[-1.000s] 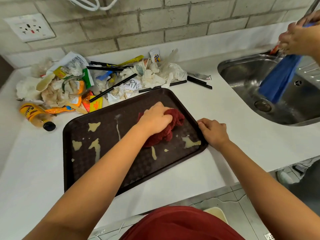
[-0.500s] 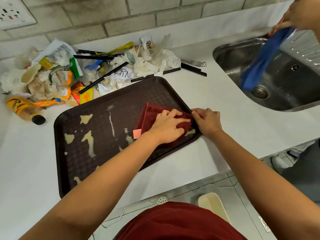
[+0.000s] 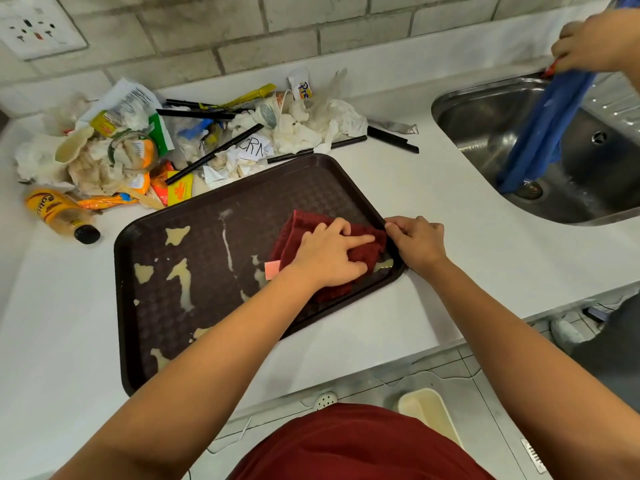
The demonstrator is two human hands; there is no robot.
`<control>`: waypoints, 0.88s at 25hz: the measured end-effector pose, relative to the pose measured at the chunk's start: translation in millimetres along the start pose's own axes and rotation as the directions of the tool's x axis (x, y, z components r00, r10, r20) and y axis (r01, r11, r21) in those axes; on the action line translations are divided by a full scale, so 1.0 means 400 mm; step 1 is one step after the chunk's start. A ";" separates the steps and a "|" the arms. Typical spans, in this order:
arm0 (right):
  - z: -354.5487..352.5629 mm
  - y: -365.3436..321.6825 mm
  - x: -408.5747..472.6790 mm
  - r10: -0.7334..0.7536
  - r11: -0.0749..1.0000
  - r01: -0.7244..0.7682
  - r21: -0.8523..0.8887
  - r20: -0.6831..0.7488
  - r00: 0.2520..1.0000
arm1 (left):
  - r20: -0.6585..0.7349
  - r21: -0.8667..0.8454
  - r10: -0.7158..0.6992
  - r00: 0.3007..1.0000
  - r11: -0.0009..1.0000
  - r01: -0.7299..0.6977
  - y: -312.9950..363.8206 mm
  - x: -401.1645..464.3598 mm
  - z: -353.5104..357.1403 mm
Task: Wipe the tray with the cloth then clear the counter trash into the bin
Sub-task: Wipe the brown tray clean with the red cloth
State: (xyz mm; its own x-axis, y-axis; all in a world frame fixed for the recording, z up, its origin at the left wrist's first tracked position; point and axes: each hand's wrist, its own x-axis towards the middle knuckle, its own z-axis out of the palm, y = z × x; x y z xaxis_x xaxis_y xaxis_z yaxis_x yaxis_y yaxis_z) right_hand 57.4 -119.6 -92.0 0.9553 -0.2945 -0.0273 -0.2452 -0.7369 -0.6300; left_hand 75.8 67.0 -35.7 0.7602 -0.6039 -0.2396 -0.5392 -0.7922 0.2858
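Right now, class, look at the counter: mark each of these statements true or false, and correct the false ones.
1. The left hand presses the red cloth onto the brown tray. True.
2. The tray is wiped clean. False: pale smears remain on its left part.
3. The right hand holds the tray's right rim. True.
4. The trash pile lies in the sink. False: it lies on the counter behind the tray.
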 end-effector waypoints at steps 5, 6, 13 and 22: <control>-0.002 -0.015 -0.003 0.011 0.999 -0.009 0.039 -0.054 0.999 | 0.194 -0.044 0.174 0.965 0.985 -0.169 0.030 0.012 -0.026; -0.002 -0.017 -0.005 0.018 0.999 -0.015 0.046 -0.061 0.998 | 0.219 -0.049 0.215 0.952 0.977 -0.209 0.027 0.005 -0.026; -0.004 -0.013 -0.013 0.078 0.989 -0.067 0.131 -0.078 0.994 | 0.395 -0.170 0.215 0.893 0.973 -0.159 -0.043 -0.040 -0.062; -0.006 -0.014 -0.012 0.040 0.996 -0.034 0.088 -0.069 0.997 | 0.158 0.055 0.102 0.982 0.992 -0.112 0.024 0.002 -0.019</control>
State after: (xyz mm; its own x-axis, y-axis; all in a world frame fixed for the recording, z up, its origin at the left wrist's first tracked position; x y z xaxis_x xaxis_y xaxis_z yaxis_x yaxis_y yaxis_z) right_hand 53.6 -115.5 -86.6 0.9310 -0.3650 0.0008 -0.2620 -0.6698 -0.6948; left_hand 74.0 59.7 -26.2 0.6345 -0.6878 -0.3525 -0.6402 -0.7233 0.2590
